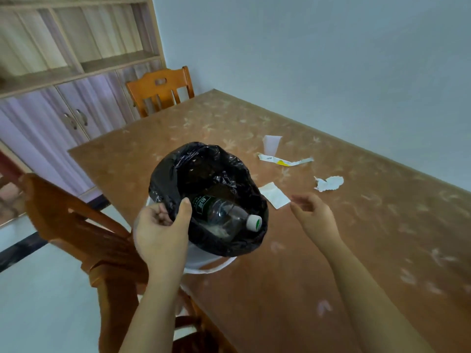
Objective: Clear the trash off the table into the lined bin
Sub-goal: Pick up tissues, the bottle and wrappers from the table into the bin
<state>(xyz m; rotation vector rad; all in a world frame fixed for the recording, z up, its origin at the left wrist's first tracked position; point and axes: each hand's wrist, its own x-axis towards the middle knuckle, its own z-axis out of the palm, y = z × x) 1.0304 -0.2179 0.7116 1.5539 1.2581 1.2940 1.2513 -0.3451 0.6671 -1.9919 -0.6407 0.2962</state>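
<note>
A white bin with a black liner (178, 171) is held at the table's near left edge, tilted toward me. My left hand (160, 233) grips its near rim, thumb inside the liner. Inside lies a clear plastic bottle (224, 215) with a white cap. My right hand (313, 215) hovers open over the table just right of the bin, holding nothing. Close to its fingertips lies a flat white paper square (275, 194). Farther out lie a crumpled white scrap (328, 183), a torn wrapper strip with yellow print (283, 160) and a white folded paper (271, 143).
The brown patterned table (305, 263) runs along the wall on the right. One wooden chair (84, 233) stands at the near left beside the bin, another wooden chair (160, 90) at the far end. A shelf cabinet (63, 72) fills the left background.
</note>
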